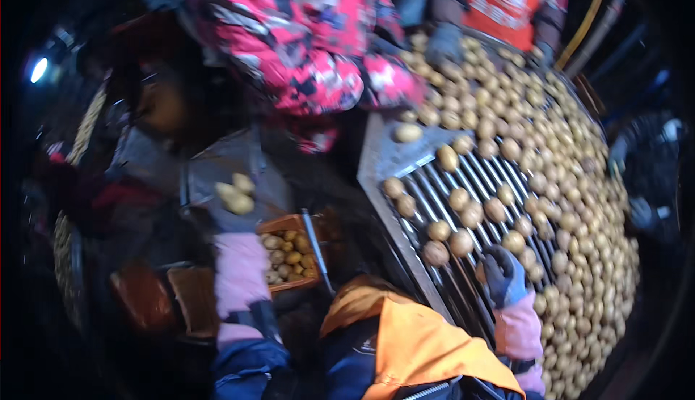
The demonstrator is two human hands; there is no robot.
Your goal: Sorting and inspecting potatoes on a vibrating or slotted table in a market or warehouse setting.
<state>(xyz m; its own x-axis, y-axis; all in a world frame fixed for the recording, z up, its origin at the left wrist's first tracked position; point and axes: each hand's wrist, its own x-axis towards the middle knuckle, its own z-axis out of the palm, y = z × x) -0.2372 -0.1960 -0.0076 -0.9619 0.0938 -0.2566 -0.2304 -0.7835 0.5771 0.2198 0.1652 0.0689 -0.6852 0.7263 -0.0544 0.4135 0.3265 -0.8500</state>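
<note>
My right hand (502, 275), in a grey-blue work glove, is closed around a potato (480, 273) above the metal bar grate (421, 196). Several loose potatoes (471, 214) lie on the bars ahead of it, and a large heap of potatoes (586, 275) spreads along its right side. Reaching far out to the left, my left hand (231, 223) is gloved, dark and blurred. Just beyond it are three pale potatoes (237, 196) over a grey metal chute (266, 183); whether the fingers hold them cannot be made out.
An orange crate (293, 286) of potatoes stands below my left forearm. A person in pink patterned clothing (304, 47) is across from me. Another in a red apron (502, 6) has a gloved hand (445, 47) in the heap. More gloved hands (643, 212) are at the right edge.
</note>
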